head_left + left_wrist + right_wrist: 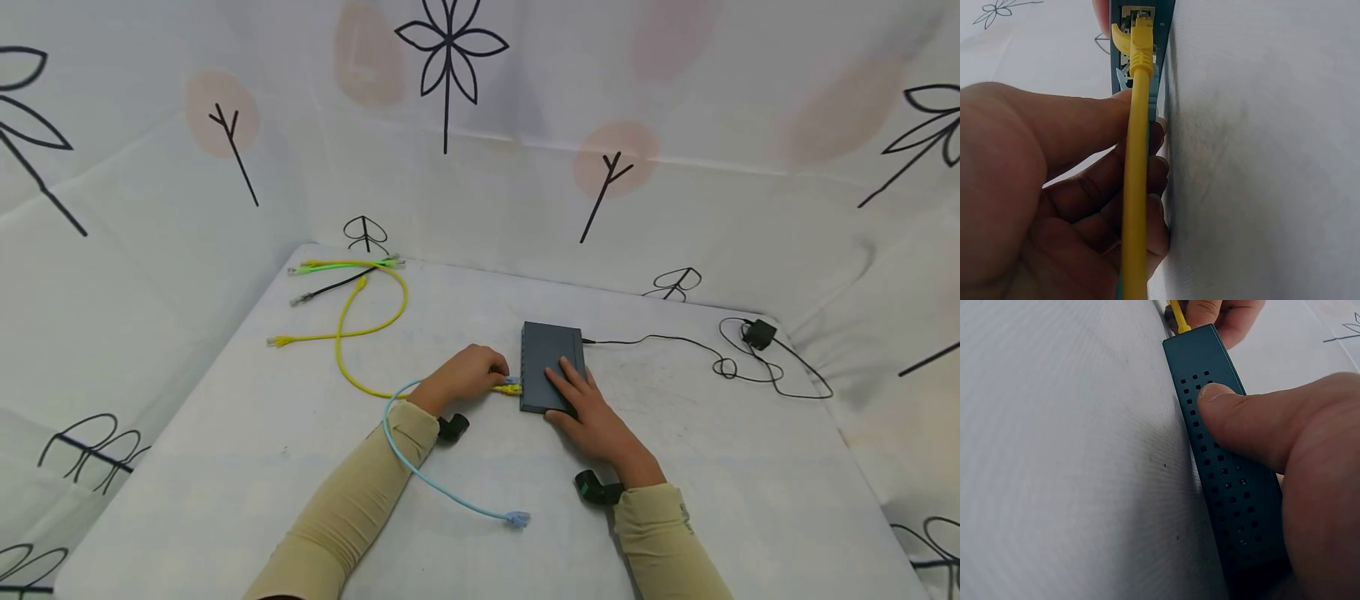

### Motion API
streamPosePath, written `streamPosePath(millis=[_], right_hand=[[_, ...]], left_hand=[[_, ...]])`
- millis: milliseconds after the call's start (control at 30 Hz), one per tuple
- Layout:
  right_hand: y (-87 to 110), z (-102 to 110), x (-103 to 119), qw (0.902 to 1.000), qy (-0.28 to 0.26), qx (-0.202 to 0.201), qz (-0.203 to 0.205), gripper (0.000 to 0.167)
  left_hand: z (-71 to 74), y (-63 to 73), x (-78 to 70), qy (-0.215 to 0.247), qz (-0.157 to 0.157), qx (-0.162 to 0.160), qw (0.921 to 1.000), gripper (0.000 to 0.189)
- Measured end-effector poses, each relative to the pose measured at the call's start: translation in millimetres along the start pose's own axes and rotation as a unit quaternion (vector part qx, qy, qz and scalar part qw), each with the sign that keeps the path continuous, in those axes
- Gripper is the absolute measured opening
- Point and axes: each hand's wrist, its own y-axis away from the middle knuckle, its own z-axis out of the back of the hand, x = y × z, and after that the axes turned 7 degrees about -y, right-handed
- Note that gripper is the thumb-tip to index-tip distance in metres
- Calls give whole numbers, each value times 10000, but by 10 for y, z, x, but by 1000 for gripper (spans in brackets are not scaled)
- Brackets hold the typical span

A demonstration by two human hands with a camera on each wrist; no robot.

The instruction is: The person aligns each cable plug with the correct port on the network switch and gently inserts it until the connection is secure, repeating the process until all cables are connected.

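Note:
A dark grey network switch [551, 346] lies on the white table. My left hand [467, 372] pinches the plug [1153, 107] of a light blue network cable at the switch's row of ports. Beside it, a yellow cable's plug [1142, 47] sits in a port, and its cord crosses in front of my left fingers. The light blue cable [435, 483] loops over the left sleeve, its other plug [517, 519] lying on the table. Across the switch's top rest the spread fingers of my right hand [600, 425], while its thumb [1235, 409] presses the vented side.
At the back left lie a green cable [337, 266], a black cable [337, 285] and the yellow cable's curved length [406, 296]. A thin black power cord [675, 337] runs from the switch to a black adapter [759, 334] at the right. Patterned cloth walls [510, 200] surround the table.

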Motion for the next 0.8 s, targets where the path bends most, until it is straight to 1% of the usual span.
streamPosePath(millis=[300,533,800], right_hand=[[2,0,-11,10000,-34,-43,34,67],[11,14,3,10000,-35,-19,15,67],[9,13,15,10000,-15,-30,60,67]], left_hand=[[7,-13,4,-86,-22,4,10000,20],[27,-22,15,20,-116,-3,9999,20],[20,-23,16,47,-17,100,9999,21]])
